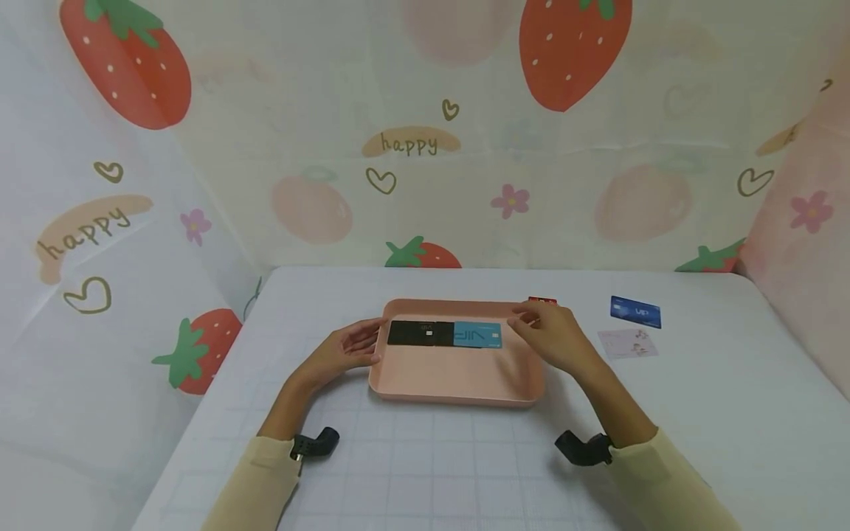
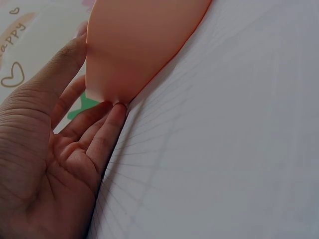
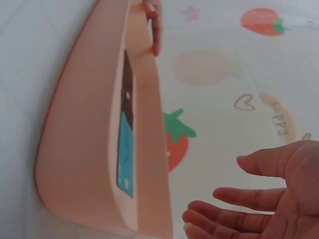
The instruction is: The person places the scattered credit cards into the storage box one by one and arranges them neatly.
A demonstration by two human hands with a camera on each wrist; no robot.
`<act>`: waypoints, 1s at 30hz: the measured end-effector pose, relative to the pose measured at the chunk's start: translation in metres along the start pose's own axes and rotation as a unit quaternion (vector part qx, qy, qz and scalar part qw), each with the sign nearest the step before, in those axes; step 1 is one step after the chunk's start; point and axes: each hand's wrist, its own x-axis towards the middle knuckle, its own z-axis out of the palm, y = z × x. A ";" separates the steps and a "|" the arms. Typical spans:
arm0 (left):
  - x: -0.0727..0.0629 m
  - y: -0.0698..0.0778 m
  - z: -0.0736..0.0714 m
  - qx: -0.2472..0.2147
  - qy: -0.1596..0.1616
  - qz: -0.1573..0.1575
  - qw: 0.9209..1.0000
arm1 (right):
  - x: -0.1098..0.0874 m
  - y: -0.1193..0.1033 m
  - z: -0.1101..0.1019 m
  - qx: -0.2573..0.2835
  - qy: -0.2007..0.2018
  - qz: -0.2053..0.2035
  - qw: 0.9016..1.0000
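Fingers of the left hand [image 1: 340, 352] bend against the left side of the pink tray [image 1: 458, 382] in the head view, thumb near the person and forefinger at the far end, so that the hand grips the edge. Over the tray's far right corner hovers the right hand [image 1: 551, 333], its fingers loosely bent and a little apart, holding nothing. The tray lies on the white table [image 1: 412, 472], and in its far half a black card [image 1: 408, 333] and a light blue card [image 1: 473, 335] make one row, the light blue one to the right. A red card [image 1: 543, 300] shows partly behind the right hand, beyond the tray. To the right, well apart from the tray, lie a dark blue card [image 1: 635, 313] and, just nearer the person, a pale card [image 1: 624, 344]. Pale yellow sleeves [image 1: 255, 476] cover both forearms, and a strawberry-print cloth [image 1: 319, 81] hangs behind. Seen from the left wrist, the thumb reaches along the tray's wall while bent fingertips touch its lower corner. From the right wrist, the thumb stands well clear of the fingers, with nothing between them; beside them, the tray's inside shows both cards, and left-hand fingers rest on the far rim.
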 end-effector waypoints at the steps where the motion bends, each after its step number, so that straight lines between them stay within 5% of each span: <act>1: 0.000 0.000 0.001 0.002 0.000 0.001 1.000 | -0.002 0.001 -0.003 0.001 0.007 -0.006 1.000; 17: 0.003 -0.003 0.005 -0.008 -0.007 0.002 1.000 | -0.021 0.022 -0.043 0.007 0.077 0.060 0.995; 30: 0.002 -0.002 0.000 0.018 0.003 -0.001 1.000 | -0.013 0.072 -0.073 -0.013 0.124 0.046 0.991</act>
